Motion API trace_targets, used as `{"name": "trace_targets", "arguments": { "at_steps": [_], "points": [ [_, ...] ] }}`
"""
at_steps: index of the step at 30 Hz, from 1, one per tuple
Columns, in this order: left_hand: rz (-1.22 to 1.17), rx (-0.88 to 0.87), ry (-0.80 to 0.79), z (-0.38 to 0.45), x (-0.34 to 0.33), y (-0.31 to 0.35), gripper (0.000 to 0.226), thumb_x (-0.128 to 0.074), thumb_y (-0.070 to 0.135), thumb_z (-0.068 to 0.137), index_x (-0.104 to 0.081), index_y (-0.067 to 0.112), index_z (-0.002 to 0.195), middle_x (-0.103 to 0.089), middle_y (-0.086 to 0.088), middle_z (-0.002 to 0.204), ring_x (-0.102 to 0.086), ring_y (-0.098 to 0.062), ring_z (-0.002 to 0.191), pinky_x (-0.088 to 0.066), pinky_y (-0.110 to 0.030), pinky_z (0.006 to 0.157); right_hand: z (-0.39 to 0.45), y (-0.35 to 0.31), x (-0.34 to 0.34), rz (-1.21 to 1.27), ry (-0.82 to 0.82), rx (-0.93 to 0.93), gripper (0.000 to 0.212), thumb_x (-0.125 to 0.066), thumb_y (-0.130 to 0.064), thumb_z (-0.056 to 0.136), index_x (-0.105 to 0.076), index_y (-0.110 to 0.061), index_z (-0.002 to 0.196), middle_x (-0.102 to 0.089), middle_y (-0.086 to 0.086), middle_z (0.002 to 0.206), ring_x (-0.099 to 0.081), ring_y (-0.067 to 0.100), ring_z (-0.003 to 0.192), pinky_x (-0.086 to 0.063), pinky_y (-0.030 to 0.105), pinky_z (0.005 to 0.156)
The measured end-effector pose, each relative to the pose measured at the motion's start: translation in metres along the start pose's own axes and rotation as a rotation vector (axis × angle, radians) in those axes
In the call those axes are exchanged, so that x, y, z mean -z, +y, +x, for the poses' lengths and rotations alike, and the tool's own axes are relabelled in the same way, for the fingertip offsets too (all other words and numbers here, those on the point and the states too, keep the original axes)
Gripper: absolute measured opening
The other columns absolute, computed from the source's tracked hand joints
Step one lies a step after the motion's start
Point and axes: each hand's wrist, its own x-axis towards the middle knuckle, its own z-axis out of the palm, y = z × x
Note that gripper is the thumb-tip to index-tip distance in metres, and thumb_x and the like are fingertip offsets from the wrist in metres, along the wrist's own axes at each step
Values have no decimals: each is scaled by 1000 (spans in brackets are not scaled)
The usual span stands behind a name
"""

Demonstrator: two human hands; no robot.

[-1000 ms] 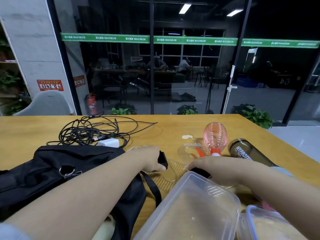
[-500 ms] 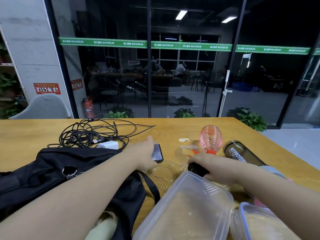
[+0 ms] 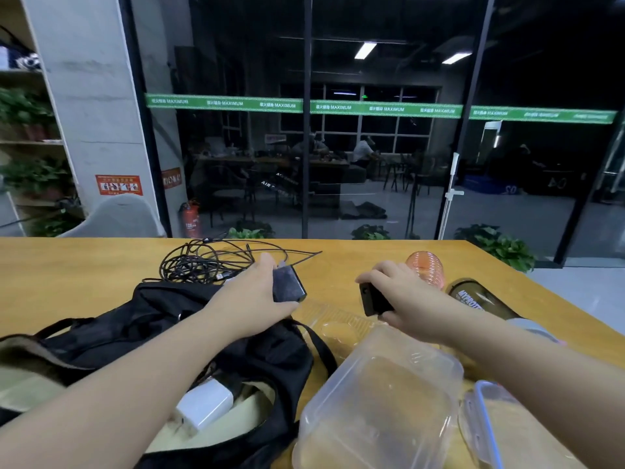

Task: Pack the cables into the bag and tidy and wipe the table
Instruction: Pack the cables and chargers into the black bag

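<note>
A tangle of black cables lies at the back of the wooden table. In front of it sits an open black bag; a white charger shows inside its mouth. My left hand is raised over the bag and grips a flat dark rectangular device. To the right, my right hand is lifted off the table and holds a small black block.
A clear plastic box stands near the front edge, a clear lid to its right. A pink ribbed bottle and a dark shaker bottle lie at the right. A clear blister tray lies between my hands.
Both hands have risen from the table. The left one carried the dark device up and toward the cables; the right one picked up the small black block. The view tilted up.
</note>
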Motion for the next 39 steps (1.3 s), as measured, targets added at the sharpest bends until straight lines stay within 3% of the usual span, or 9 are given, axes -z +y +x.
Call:
{"name": "trace_targets", "arguments": {
  "at_steps": [10, 14, 18, 22, 25, 30, 35, 37, 39],
  "points": [
    [-202, 126, 55, -75, 42, -40, 44, -62, 53, 79, -36, 27, 103, -54, 5, 71, -47, -10, 57, -38, -28, 57, 2, -77, 6, 47, 114, 183, 58, -59, -7, 86, -34, -29, 134, -30, -7, 131, -24, 12, 119, -48, 31, 87],
    [-224, 175, 93, -119, 50, -74, 41, -64, 54, 75, -37, 35, 98, -56, 9, 72, -52, -6, 62, -41, -26, 59, 2, -111, 1, 132, 98, 291, 59, -57, -4, 84, -36, -28, 133, -30, -9, 129, -24, 9, 118, -37, 20, 88],
    [-212, 226, 96, -151, 43, -100, 39, -66, 53, 74, -38, 39, 96, -61, 9, 76, -56, 1, 65, -45, -21, 64, 3, -140, -8, 220, 46, 357, 57, -58, -4, 82, -37, -23, 132, -33, -6, 131, -27, 11, 118, -34, 21, 94],
    [-196, 246, 98, -166, 21, -120, 55, -54, 76, 62, -33, 45, 102, -61, 15, 92, -58, 0, 85, -49, -30, 80, 4, -168, -14, 278, -41, 381, 55, -59, -9, 80, -38, -22, 128, -35, -5, 128, -33, 13, 117, -38, 26, 91],
    [-53, 219, 122, -170, 0, -130, 63, -39, 87, 55, -33, 43, 100, -56, 18, 92, -55, -5, 89, -45, -28, 79, 4, -185, -19, 303, -138, 418, 51, -64, -16, 81, -39, -21, 126, -39, -3, 123, -38, 15, 115, -41, 32, 90],
    [-18, 201, 179, -168, -6, -130, 55, -38, 78, 58, -34, 44, 101, -46, 24, 96, -46, -6, 96, -40, -29, 82, 4, -199, -26, 275, -261, 424, 49, -64, -24, 85, -38, -20, 127, -43, 0, 124, -46, 19, 112, -43, 34, 85],
    [-73, 112, 228, -170, -9, -133, 40, -41, 66, 66, -36, 60, 105, -34, 33, 111, -34, 2, 108, -33, -24, 89, 10, -197, -27, 209, -327, 352, 53, -60, -28, 90, -34, -21, 136, -43, 2, 135, -46, 23, 121, -41, 37, 95],
    [-134, 102, 271, -169, -8, -133, 34, -56, 51, 73, -41, 68, 98, -35, 32, 112, -31, 4, 107, -29, -22, 89, 15, -192, -27, 166, -352, 282, 52, -57, -31, 92, -33, -20, 137, -45, 3, 136, -47, 24, 122, -41, 37, 96],
    [-186, 96, 362, -167, -10, -136, 52, -69, 20, 77, -49, 67, 89, -40, 29, 109, -32, 1, 107, -27, -19, 88, 20, -187, -27, 129, -378, 221, 47, -52, -32, 95, -35, -18, 136, -51, 7, 131, -49, 27, 118, -43, 41, 94]
  ]
}}
